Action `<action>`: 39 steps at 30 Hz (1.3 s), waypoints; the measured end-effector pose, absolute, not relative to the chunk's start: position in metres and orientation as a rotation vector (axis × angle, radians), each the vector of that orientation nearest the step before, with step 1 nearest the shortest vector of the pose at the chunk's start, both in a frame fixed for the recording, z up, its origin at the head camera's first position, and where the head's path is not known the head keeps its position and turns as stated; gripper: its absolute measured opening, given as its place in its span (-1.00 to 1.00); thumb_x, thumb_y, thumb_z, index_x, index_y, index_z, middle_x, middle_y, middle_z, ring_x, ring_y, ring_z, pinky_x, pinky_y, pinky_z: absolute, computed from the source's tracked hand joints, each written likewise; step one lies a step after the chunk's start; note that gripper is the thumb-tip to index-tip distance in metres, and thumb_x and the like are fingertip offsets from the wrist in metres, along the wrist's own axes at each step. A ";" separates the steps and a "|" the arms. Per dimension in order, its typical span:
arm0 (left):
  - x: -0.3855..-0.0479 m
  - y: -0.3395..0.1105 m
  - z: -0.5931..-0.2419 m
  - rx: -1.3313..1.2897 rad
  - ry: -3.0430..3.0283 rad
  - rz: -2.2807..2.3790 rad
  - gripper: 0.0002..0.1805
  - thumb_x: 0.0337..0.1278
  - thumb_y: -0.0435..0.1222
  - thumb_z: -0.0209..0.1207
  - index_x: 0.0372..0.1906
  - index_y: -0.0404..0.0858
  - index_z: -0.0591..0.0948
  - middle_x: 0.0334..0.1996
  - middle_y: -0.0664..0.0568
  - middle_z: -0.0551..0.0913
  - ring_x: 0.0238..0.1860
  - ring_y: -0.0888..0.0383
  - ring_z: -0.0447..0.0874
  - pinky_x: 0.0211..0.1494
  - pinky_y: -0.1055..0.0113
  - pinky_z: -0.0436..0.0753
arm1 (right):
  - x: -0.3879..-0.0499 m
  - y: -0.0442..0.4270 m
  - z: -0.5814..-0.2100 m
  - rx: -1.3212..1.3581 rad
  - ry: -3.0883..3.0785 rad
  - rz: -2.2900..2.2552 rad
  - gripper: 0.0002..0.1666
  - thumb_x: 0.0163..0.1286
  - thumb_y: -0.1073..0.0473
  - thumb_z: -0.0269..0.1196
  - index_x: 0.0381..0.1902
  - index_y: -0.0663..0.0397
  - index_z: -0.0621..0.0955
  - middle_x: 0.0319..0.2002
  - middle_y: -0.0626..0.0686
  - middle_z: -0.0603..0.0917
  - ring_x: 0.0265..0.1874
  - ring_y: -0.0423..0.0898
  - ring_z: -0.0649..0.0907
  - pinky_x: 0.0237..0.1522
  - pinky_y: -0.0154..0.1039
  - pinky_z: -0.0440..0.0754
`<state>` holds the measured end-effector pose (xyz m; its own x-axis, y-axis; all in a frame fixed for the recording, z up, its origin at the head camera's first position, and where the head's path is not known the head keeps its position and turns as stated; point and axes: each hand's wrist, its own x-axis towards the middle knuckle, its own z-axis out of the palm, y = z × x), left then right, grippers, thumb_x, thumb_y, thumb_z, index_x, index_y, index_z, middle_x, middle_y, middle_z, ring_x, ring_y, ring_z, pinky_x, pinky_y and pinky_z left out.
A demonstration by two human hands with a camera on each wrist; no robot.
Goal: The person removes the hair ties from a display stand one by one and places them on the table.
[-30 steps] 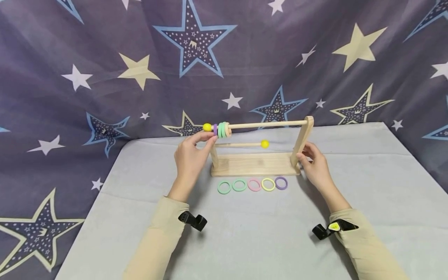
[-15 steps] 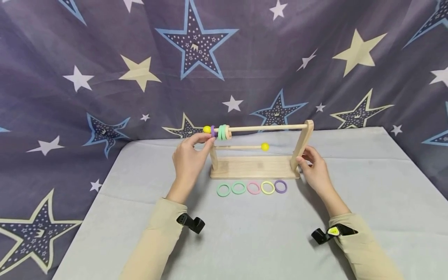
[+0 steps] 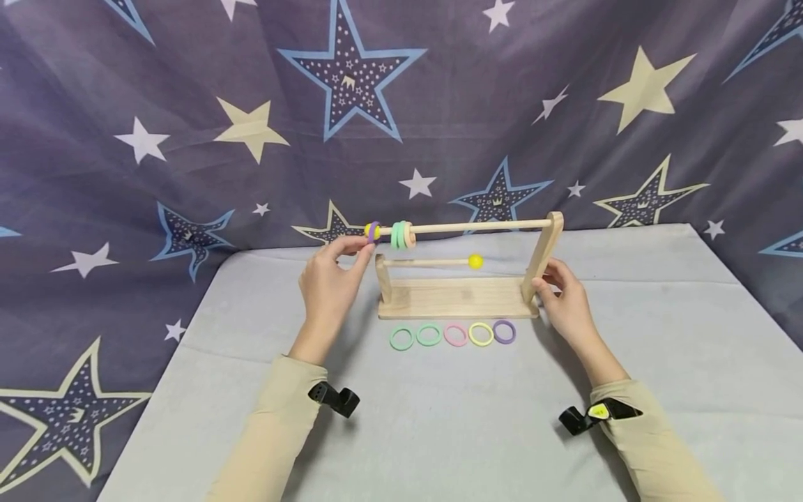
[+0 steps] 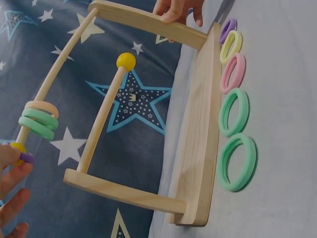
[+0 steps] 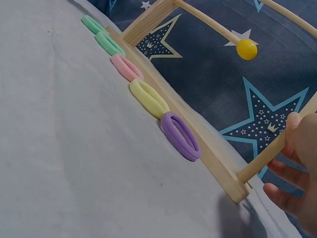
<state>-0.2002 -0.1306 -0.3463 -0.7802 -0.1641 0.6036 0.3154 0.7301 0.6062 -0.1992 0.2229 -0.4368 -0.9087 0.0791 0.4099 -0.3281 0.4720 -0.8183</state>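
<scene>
My left hand [image 3: 331,282] pinches a purple ring [image 3: 373,232] between thumb and fingertips. The ring is around the yellow ball [image 4: 19,148] at the left end of the upper rod [image 3: 479,226]. Just right of it, two green rings [image 4: 39,123] and a beige ring [image 3: 410,235] hang on that rod. My right hand [image 3: 564,296] grips the tall right upright [image 3: 541,258] of the wooden stand [image 3: 458,298], thumb in front and fingers behind. In the right wrist view, part of that hand is cut off by the frame edge.
In front of the base lie two green rings [image 3: 401,338], a pink ring [image 3: 456,334], a yellow ring [image 3: 481,333] and another purple ring [image 5: 180,136], in a row on the grey cloth [image 3: 464,418]. The shorter lower rod ends in a yellow ball [image 3: 475,261]. A star-patterned curtain [image 3: 376,160] hangs behind.
My left hand has drawn the purple ring leftward along the upper rod, away from the green rings and onto the yellow end ball. The right hand keeps its grip on the upright.
</scene>
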 end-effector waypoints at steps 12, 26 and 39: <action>-0.201 -0.135 -0.344 -0.108 -2.319 -0.899 -0.77 0.19 0.00 0.33 -0.19 -0.02 0.77 -0.26 0.08 0.77 -0.19 0.05 0.69 -0.27 0.00 0.49 | -0.201 0.224 -0.439 0.215 -2.332 1.442 -0.50 0.41 0.35 0.22 0.25 0.42 0.42 0.04 0.42 0.61 0.01 0.27 0.62 -0.23 -0.62 0.42; -0.195 -0.139 -0.349 -0.128 -2.302 -0.887 -0.81 0.16 -0.05 0.35 -0.22 -0.04 0.77 -0.30 0.04 0.75 -0.21 0.05 0.69 -0.27 0.00 0.51 | -0.201 0.223 -0.438 0.210 -2.339 1.435 -0.52 0.42 0.35 0.21 0.25 0.41 0.43 0.03 0.43 0.60 0.03 0.31 0.61 -0.21 -0.62 0.42; -0.186 -0.137 -0.357 -0.199 -2.303 -0.901 -0.89 0.15 -0.13 0.37 -0.29 -0.05 0.75 -0.29 0.13 0.74 -0.23 0.15 0.67 -0.27 0.07 0.54 | -0.202 0.225 -0.438 0.198 -2.349 1.442 -0.50 0.42 0.34 0.21 0.26 0.42 0.41 0.03 0.44 0.60 0.05 0.30 0.61 -0.22 -0.58 0.42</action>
